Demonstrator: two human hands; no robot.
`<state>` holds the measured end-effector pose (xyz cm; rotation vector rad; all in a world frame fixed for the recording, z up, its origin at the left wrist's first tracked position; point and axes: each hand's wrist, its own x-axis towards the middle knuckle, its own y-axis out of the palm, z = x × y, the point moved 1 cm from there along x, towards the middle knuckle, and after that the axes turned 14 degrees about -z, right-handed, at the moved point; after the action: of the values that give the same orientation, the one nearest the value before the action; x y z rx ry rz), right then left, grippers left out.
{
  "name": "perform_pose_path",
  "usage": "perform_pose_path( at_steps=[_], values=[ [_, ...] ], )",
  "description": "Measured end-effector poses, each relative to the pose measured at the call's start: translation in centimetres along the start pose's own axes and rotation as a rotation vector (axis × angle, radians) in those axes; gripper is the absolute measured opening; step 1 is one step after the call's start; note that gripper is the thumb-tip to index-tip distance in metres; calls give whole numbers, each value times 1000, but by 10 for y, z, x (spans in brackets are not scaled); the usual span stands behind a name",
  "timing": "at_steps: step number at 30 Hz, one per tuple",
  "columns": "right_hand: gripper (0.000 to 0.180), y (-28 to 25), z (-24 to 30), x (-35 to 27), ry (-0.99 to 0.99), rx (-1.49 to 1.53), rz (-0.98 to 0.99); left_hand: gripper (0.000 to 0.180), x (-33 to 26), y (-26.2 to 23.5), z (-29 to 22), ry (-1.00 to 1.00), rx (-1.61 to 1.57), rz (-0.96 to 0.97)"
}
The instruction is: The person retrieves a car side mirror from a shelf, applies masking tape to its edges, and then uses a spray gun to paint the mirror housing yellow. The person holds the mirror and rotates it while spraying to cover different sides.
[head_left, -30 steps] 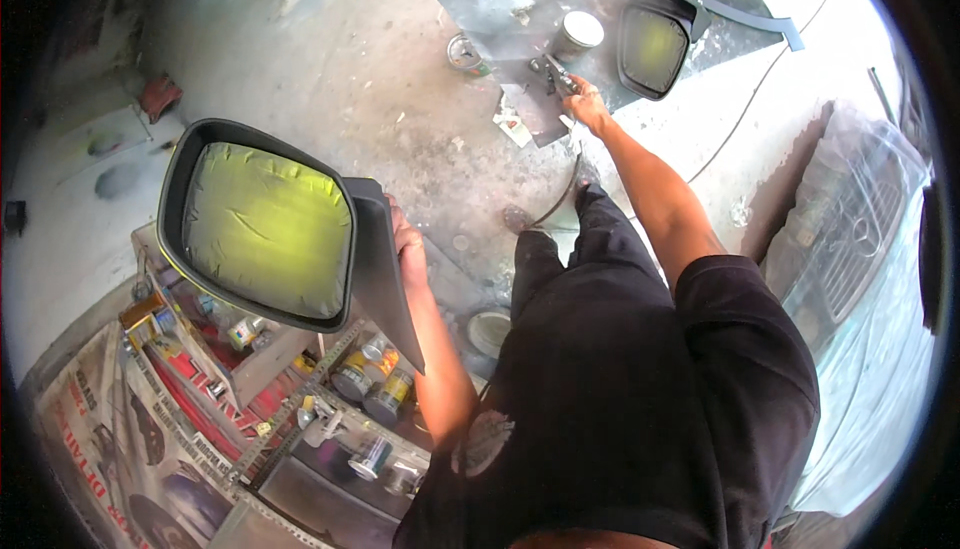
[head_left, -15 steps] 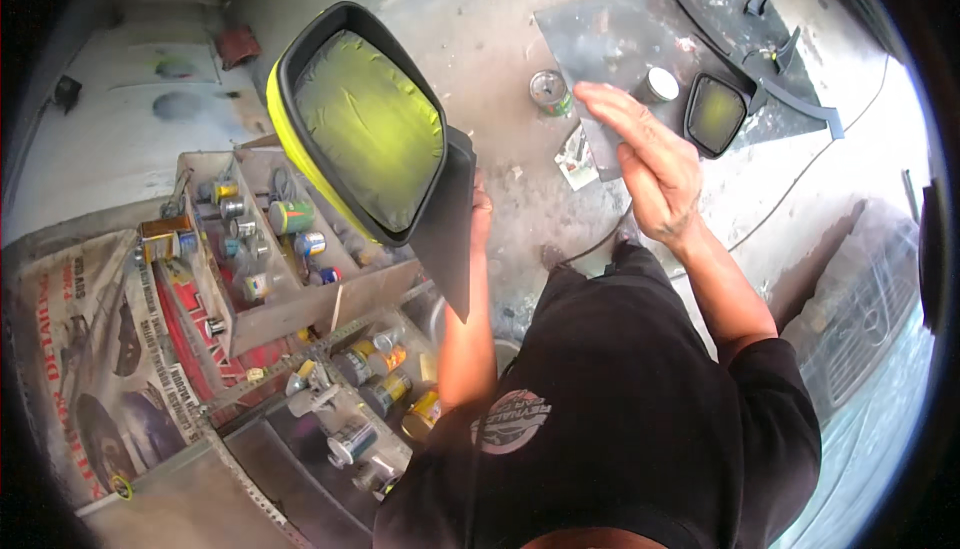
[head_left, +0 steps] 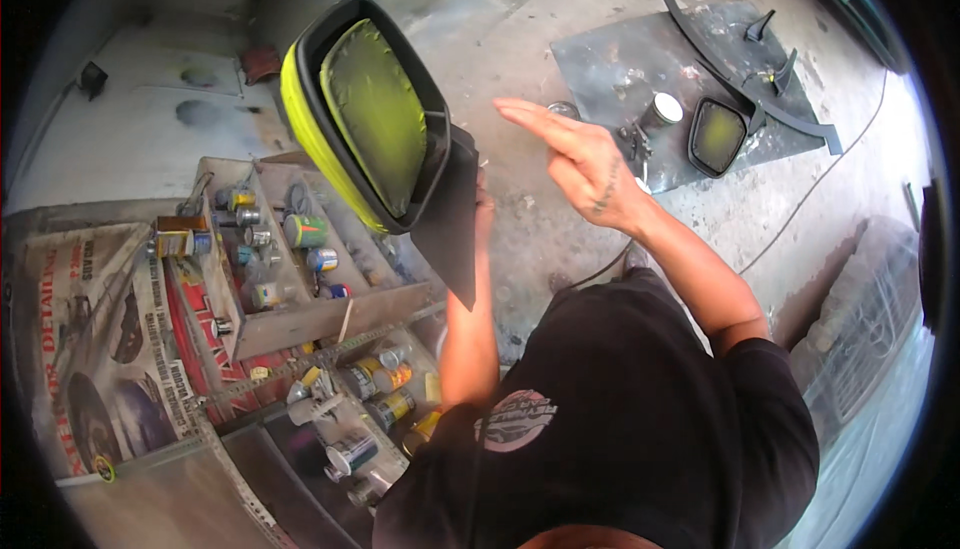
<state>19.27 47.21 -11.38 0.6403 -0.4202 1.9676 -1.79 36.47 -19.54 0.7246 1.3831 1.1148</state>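
- Change since half a second ago: the car mirror [head_left: 375, 114] I hold has turned further edge-on, so its yellow-green sprayed face looks narrower and its yellow rim shows on the left; my right hand [head_left: 580, 164] has come away from the grey sheet [head_left: 610, 59] on the floor and now hangs in the air just right of the mirror.
- Left hand [head_left: 483, 211]: raised on a bent forearm, mostly hidden behind the mirror's black base, which it grips from behind; only the finger edge shows.
- Right hand: open and empty, fingers straight and together, pointing left toward the mirror, near it but not touching.
- Second mirror [head_left: 716, 136]: smaller in view, black-framed with a yellow-green face, lying on the grey sheet beside a white-topped can [head_left: 664, 109] and a long curved black trim strip [head_left: 745, 74].
- Wooden tray [head_left: 300, 319], lower left: compartments filled with small paint tins [head_left: 305, 231] bearing green, blue, orange and yellow labels.
- Printed sheet [head_left: 95, 349], far left: red-and-white paper with car pictures, lying flat under the tray.
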Motion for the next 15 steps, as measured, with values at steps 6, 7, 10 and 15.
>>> perform_pose_path(
  at_steps=[6, 7, 10, 15],
  values=[
    [69, -25, 13, 12, -7, 74, -100, 28, -5, -15, -6, 249, 325, -8],
    [70, -22, 13, 16, 1, 159, -119, 28, -8, -14, -7, 331, 522, -36],
    [71, 21, 12, 30, 101, 309, -22, 27, -13, -17, -10, 559, 1102, -119],
    [67, 34, 11, 40, 67, 233, 82, 21, -11, -8, -1, 116, 26, -26]
  ],
)
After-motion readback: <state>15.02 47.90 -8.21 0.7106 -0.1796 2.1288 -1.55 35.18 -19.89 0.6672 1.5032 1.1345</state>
